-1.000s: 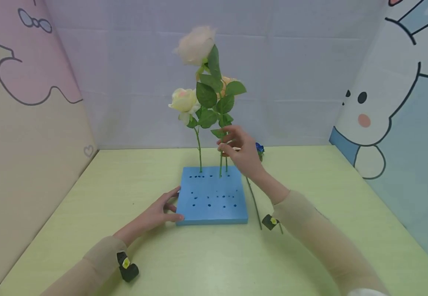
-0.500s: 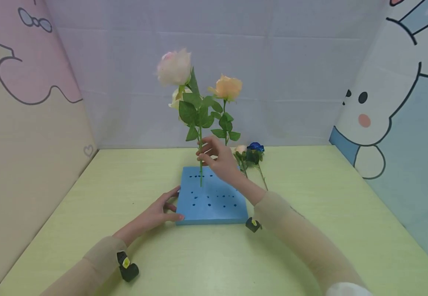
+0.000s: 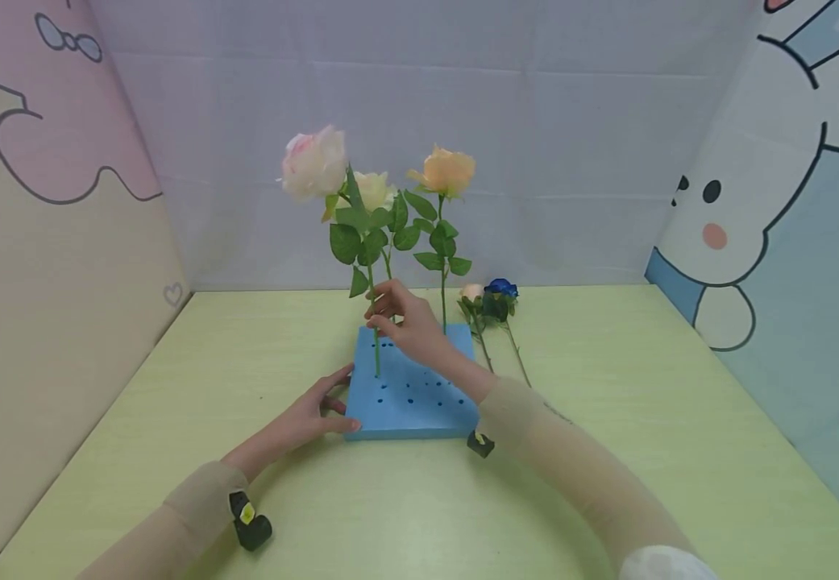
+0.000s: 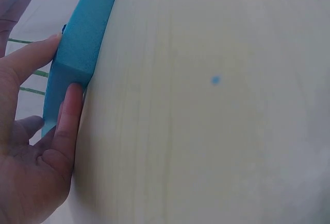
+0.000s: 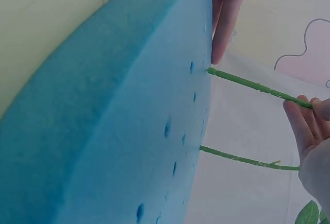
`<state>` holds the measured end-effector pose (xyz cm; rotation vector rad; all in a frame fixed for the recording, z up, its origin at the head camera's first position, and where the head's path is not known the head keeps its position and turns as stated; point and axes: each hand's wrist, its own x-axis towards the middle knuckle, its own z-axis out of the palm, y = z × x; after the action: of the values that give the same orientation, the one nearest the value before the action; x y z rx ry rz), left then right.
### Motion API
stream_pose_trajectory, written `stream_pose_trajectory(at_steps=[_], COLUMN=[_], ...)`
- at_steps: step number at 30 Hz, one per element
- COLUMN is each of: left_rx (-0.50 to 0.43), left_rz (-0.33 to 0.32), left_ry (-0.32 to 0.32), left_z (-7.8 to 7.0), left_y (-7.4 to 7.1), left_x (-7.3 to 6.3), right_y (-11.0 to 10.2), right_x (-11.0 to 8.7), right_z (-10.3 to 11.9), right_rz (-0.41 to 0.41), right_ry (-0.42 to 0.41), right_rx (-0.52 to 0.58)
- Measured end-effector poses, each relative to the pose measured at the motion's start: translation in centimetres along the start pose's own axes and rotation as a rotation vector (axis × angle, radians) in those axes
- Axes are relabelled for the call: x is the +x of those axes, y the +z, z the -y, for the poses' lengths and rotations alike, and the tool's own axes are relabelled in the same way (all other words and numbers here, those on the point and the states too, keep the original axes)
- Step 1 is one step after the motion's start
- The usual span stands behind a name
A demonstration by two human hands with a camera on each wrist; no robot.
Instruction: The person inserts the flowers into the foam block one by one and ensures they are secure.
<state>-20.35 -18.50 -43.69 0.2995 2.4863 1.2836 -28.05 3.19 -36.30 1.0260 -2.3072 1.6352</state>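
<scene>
My right hand point(image 3: 412, 326) pinches the green stem of a pale pink rose point(image 3: 313, 164) between thumb and fingertips. In the right wrist view the stem's lower tip point(image 5: 211, 71) is right at the face of the blue foam block point(image 5: 139, 95), near its holes. My left hand point(image 3: 306, 416) rests at the block's left side, thumb on the front corner; the left wrist view shows its fingers point(image 4: 72, 108) pressing the side wall. A cream rose point(image 3: 375, 192) and a peach rose point(image 3: 446, 171) stand upright in the block's back row, the cream one partly hidden.
To the right of the block, a blue rose point(image 3: 501, 288) and a light pink rose point(image 3: 471, 292) lie on the pale yellow table point(image 3: 651, 362). A white cloth backdrop point(image 3: 579, 161) rises behind, with cartoon-printed panels at both sides.
My right hand has brought the pale pink rose left and down, from beside the peach rose to the block's left part. The left hand and the block have stayed put.
</scene>
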Motion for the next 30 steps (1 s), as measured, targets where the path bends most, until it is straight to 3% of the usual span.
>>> stream_pose_trajectory(at_steps=[9, 30], left_rx=[-0.003, -0.013], left_rz=[0.006, 0.009], left_ry=[0.016, 0.02], left_z=[0.1, 0.4], left_y=[-0.1, -0.1], left_x=[0.0, 0.0], right_y=[0.3, -1.1], right_x=[0.3, 1.2], right_z=[-0.1, 1.4], right_rz=[0.018, 0.277], right_ry=[0.0, 0.114], right_rx=[-0.036, -0.229])
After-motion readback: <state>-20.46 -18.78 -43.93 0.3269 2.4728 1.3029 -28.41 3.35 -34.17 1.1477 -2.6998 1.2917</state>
